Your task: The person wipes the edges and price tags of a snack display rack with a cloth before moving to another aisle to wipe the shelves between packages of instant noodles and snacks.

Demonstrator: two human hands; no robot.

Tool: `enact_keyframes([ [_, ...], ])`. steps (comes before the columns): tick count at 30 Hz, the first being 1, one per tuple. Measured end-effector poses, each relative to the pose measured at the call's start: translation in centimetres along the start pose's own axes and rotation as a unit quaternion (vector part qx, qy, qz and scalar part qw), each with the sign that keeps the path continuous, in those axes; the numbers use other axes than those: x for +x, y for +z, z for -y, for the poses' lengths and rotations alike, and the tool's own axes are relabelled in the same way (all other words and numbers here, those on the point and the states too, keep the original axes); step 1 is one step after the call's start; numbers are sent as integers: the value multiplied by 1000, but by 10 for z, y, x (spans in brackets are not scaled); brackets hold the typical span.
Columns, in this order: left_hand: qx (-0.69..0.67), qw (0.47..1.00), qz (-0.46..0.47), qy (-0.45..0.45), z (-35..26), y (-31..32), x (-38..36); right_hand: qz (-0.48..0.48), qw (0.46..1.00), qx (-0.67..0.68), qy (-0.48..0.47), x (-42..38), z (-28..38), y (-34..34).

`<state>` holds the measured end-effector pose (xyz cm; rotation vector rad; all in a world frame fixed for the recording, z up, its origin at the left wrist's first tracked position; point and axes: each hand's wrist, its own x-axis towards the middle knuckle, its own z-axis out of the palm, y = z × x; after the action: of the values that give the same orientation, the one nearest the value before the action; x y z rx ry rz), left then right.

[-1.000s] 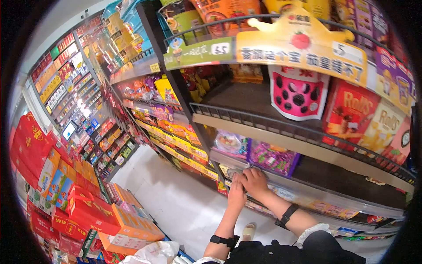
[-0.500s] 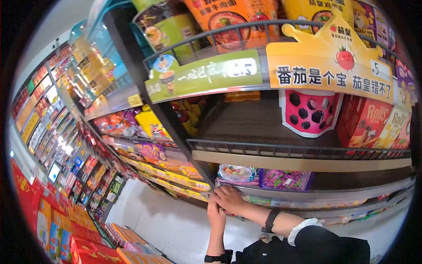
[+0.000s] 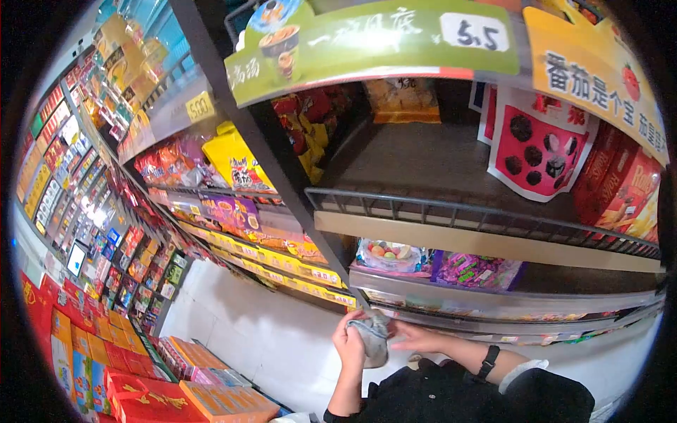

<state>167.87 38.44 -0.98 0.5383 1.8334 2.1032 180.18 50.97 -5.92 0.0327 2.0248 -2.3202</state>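
Observation:
A crumpled grey cloth (image 3: 377, 344) hangs from my left hand (image 3: 348, 344), whose fingers are closed around its left side. My right hand (image 3: 417, 338) is at the cloth's right edge, fingers stretched toward it and apart. Both hands are low, in front of the lower shelf. Behind them on that shelf lie a purple bag of sweets (image 3: 478, 269) and a clear-topped pack of colourful sweets (image 3: 391, 255).
Above, the dark middle shelf (image 3: 423, 158) has a wire rail (image 3: 451, 211) and a pink pouch (image 3: 539, 144) beside red Rolls boxes (image 3: 620, 176). Price signs, including a green one (image 3: 381, 46), jut out overhead. Stacked boxes (image 3: 155, 395) stand lower left beside the white floor (image 3: 233, 310).
My hands were together near the shelf edge; now they are apart, with the grey cloth showing in my left hand. The view has shifted closer to the shelves.

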Motion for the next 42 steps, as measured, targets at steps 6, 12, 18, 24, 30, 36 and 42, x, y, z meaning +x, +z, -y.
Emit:
enact_keyframes([
  [6, -173, 980, 100, -8, -5, 13, 7, -100, 989, -65, 86, 2, 38, 11],
  [12, -13, 993, 98, -70, 33, -4, 7, -223, 973, -60, 14, 6, 19, 15],
  [18, -159, 955, 149, -199, 16, -12, 2, -170, 970, -168, -41, 12, 24, 16],
  [24, -191, 958, 165, -136, 12, -20, 1, -194, 933, 298, 55, 24, 16, 18],
  [30, 126, 968, 208, -66, -10, -16, -2, -244, 936, 239, 90, 19, 9, 14],
  [36, 74, 953, 274, -103, 29, -15, -2, -279, 944, -10, 176, 11, 33, 6],
  [42, 14, 981, 151, -123, 48, 0, 7, -295, 889, 346, 61, 4, -4, -15],
])
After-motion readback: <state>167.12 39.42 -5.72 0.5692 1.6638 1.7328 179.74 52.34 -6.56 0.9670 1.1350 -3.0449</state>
